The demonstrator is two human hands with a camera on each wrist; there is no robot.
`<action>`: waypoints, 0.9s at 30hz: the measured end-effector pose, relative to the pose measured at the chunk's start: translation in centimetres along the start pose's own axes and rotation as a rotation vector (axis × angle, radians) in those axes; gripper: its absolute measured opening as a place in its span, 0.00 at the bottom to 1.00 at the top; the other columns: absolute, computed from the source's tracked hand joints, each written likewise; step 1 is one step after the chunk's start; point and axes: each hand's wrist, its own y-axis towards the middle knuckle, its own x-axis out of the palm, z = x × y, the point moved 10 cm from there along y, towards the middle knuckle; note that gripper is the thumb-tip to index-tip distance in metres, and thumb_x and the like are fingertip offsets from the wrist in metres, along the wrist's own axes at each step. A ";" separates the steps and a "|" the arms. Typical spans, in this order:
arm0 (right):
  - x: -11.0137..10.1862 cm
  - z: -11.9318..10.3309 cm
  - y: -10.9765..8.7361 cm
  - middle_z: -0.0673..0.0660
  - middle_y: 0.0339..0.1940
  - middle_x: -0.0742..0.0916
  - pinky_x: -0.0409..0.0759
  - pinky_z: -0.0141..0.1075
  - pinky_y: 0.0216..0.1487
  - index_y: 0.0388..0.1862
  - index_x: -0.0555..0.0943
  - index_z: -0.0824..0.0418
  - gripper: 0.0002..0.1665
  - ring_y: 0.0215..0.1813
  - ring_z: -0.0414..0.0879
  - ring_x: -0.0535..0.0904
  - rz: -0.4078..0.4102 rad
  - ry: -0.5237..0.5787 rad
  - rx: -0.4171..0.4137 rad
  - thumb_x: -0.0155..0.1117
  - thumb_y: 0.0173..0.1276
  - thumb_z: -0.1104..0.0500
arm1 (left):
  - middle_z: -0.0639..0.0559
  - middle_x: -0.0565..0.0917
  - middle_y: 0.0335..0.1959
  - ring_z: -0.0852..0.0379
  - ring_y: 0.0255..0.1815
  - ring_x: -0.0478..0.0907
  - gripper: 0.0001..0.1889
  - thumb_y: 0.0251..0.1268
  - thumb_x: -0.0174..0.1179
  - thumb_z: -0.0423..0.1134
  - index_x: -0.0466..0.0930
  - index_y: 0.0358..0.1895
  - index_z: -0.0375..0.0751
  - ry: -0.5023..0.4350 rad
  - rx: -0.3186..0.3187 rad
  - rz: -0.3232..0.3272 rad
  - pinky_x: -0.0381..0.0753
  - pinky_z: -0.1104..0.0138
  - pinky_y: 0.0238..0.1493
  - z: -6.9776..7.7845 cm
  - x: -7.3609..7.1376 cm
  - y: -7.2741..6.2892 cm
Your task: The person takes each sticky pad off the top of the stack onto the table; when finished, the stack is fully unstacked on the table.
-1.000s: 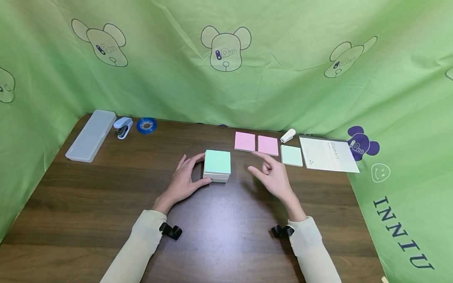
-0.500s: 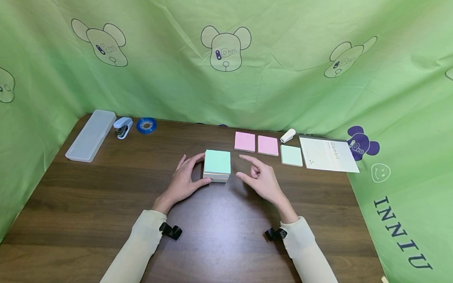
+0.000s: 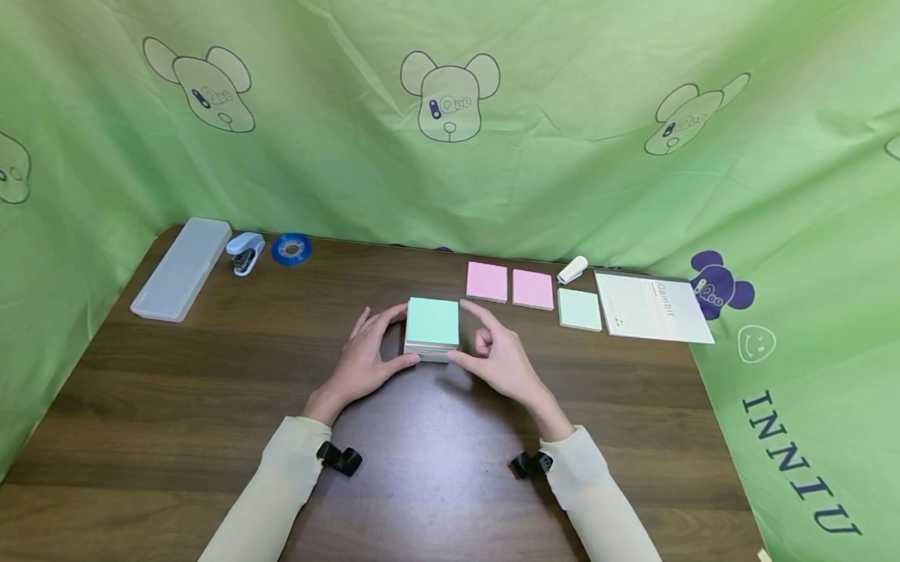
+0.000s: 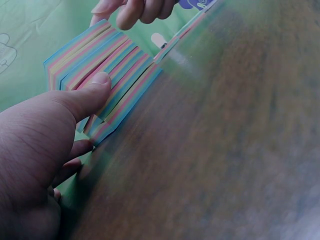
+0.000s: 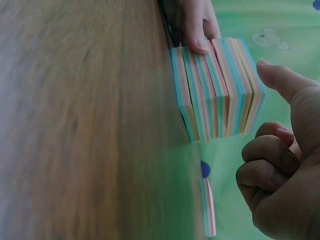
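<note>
A stack of square sticky note pads [image 3: 433,322], mint on top with several coloured layers, stands on the table. My left hand [image 3: 361,365] holds it from the left, the thumb pressed on the near side. In the left wrist view that thumb [image 4: 95,92] lies across the striped edges. At the right side is my right hand [image 3: 502,361], thumb and index finger spread near the stack's two right corners, other fingers curled in. In the right wrist view its thumb [image 5: 280,80] is close to the top pad; whether it touches I cannot tell.
Two pink sticky note pads [image 3: 487,281] and a pale green pad [image 3: 579,309] lie at the back right, near a small white stapler-like item [image 3: 573,270] and a notepad [image 3: 653,307]. Back left are a translucent case [image 3: 182,269], a stapler [image 3: 245,252] and blue tape [image 3: 291,249].
My right hand has moved left from near the pink pads to the stack's right side. The left hand and the stack have stayed in place.
</note>
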 end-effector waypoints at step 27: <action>0.8 0.7 1.4 0.45 0.24 0.66 0.63 0.35 0.38 0.81 0.74 0.59 0.48 0.30 0.40 0.61 -0.026 0.072 0.054 0.87 0.66 0.57 | 0.42 0.78 0.79 0.42 0.84 0.69 0.48 0.71 0.79 0.49 0.63 0.87 0.39 -0.001 0.016 0.006 0.37 0.43 0.92 0.0 0.0 0.0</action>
